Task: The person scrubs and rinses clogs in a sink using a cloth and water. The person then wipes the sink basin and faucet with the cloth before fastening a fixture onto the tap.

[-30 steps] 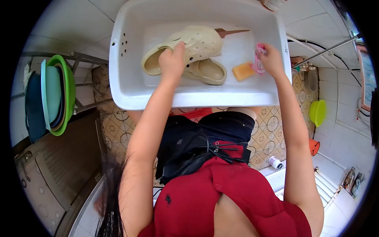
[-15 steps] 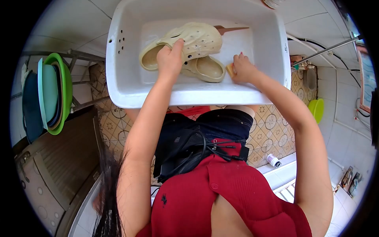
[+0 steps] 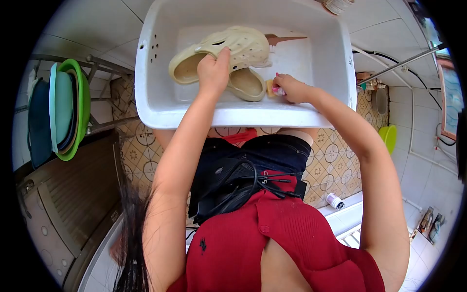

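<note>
My left hand (image 3: 214, 70) grips the side of a cream foam clog (image 3: 238, 46) with holes, its thumb on the upper and fingers inside the opening. This clog lies tilted, its toe to the right. A second cream clog (image 3: 249, 83) rests below it on the floor of the white basin (image 3: 233, 119), its front part hidden. On the right, my right hand (image 3: 293, 89) is closed at a small yellow sponge (image 3: 270, 88), close to the second clog's heel. A pink-and-white bit (image 3: 278, 91) shows at the fingers; I cannot make out what it is.
A brown brush (image 3: 287, 38) lies at the back of the basin. A jar (image 3: 336, 5) stands beyond the back right corner. Stacked plastic basins (image 3: 73, 109) hang at left, and a metal rod (image 3: 401, 64) slants at right. A white bottle (image 3: 334, 200) lies low right.
My right hand and the sponge have moved left, toward the clogs. Both clogs have shifted slightly left in the basin, the upper one still in my left hand.
</note>
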Demonstrator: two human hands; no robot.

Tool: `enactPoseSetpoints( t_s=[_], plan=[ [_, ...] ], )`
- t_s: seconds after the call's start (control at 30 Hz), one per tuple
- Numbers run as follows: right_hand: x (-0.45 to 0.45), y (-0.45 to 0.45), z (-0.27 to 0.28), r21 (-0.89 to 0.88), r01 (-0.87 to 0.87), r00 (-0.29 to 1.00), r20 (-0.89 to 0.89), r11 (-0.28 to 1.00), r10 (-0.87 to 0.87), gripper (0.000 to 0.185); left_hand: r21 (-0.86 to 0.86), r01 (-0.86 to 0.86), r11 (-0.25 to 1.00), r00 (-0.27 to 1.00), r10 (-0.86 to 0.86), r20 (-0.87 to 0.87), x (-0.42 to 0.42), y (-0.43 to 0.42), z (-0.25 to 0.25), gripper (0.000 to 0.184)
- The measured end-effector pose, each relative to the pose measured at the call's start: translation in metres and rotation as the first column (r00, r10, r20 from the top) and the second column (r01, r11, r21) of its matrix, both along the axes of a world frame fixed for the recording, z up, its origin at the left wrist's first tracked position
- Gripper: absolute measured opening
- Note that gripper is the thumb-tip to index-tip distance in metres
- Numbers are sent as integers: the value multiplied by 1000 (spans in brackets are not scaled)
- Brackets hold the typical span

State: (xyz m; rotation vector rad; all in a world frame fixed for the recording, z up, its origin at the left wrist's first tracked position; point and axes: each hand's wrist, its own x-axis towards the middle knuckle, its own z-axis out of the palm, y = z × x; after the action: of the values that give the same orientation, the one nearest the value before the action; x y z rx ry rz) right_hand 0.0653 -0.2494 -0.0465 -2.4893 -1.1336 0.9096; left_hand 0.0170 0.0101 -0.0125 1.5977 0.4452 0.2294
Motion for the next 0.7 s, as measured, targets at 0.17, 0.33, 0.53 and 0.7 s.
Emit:
enactPoseSetpoints(
  t_s=[0.17,0.33,0.53,0.7],
  plan=[
    [-2,18,2,-50,-44,986,-161,998,36,34,35,-18,999,1000,18,10,-1,2,-1,47],
    [8,25,34,-139,239,894,-355,961,-274,42,55,-52,997,998,51,26,2,2,-9,47],
    [17,-13,64,134,824,308,-922,551,-236,42,-102,-79,992,995,84,44,-5,0,6,46],
    [17,13,112,375,860,469,-848,346,-246,41,-218,43,975,996,-25,83,-2,-1,0,42]
  ],
)
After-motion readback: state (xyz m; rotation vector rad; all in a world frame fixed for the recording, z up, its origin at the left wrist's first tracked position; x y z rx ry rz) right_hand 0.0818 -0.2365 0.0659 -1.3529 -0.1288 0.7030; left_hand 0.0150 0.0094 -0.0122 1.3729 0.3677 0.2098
